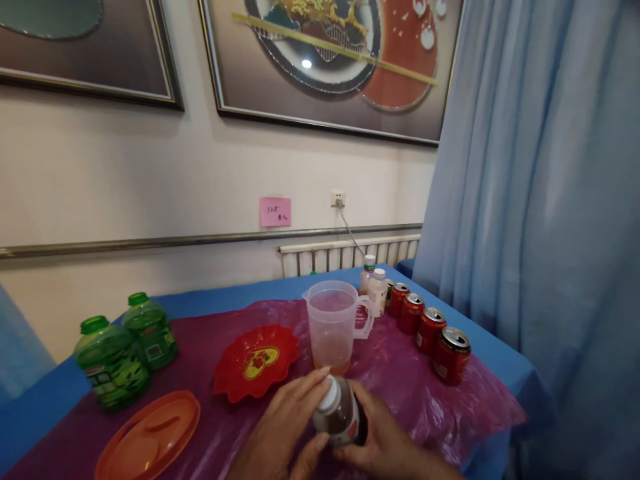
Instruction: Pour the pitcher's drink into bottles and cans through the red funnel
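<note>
In front of me my right hand is wrapped round a small bottle of brownish drink with a white cap. My left hand has its fingers closed about that cap, thumb on the near side. The bottle leans a little to the left. Just behind it stands a clear plastic measuring jug with some orange-brown liquid in the bottom and its handle to the right. A red scalloped plate lies left of the jug.
Two green bottles stand at the left, near an orange oval lid or tray. Right of the jug are white-capped bottles and a row of red cans. Purple plastic sheeting covers the blue table.
</note>
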`<state>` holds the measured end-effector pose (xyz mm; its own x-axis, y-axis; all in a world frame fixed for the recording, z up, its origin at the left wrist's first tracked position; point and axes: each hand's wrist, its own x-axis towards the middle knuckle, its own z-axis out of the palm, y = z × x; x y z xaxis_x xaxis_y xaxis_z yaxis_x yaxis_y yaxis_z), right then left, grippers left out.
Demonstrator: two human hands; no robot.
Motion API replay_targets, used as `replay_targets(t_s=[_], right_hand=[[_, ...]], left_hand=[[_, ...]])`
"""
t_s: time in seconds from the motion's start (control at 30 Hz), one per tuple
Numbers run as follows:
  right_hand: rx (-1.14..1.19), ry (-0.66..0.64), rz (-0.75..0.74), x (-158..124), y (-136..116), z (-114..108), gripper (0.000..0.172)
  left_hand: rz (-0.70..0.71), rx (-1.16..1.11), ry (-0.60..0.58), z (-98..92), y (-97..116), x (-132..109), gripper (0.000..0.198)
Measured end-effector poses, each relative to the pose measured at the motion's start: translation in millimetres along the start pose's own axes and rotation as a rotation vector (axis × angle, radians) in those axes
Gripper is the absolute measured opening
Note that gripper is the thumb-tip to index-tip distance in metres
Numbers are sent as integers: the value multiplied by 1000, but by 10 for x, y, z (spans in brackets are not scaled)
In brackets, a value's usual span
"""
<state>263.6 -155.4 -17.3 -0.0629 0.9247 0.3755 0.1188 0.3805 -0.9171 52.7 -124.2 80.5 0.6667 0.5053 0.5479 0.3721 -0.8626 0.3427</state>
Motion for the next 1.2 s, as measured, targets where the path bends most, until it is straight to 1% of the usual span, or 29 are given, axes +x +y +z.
replay_targets(t_s=[0.1,0.2,0.3,0.37,0.5,0.6,0.7,0.77,0.83,0.93,0.97,1.03,1.1,1.13,1.2], right_hand=[[32,-15,-26,34,39,-6,70],[68,-8,-40,22,110,-37,74],[92,12,-34,6,150,-58,77],[95,25,-26,-2,162,-64,78],[41,44,13,-12,197,-70,79],[25,59,37,-12,232,-73,77],[25,50,25,-4,245,-70,74],[43,42,13,3,241,-65,72],[68,40,18,5,233,-60,70],[57,47,59,-2,218,-52,71],[40,51,71,-5,212,-50,71],[22,50,76,-10,199,-45,70],[33,45,52,-9,190,-40,68],[40,41,36,-6,189,-37,67],[35,39,2,2,195,-34,67]], left_hand=[[51,5,-58,-9,-22,136,48],[49,19,-157,19,-125,246,48],[61,3,-243,42,-190,410,46],[73,-22,-283,34,-168,549,43],[86,-85,-334,-8,-27,783,38],[62,-85,-315,26,41,830,36],[-1,-33,-243,122,80,793,33],[-51,20,-199,180,120,770,31],[-93,77,-186,214,172,767,28],[-149,194,-169,233,241,799,15],[-173,239,-156,238,253,813,14],[-222,304,-130,251,256,839,19],[-253,298,-130,259,225,849,23],[-249,258,-142,257,196,843,24],[-189,125,-168,232,116,808,28]])
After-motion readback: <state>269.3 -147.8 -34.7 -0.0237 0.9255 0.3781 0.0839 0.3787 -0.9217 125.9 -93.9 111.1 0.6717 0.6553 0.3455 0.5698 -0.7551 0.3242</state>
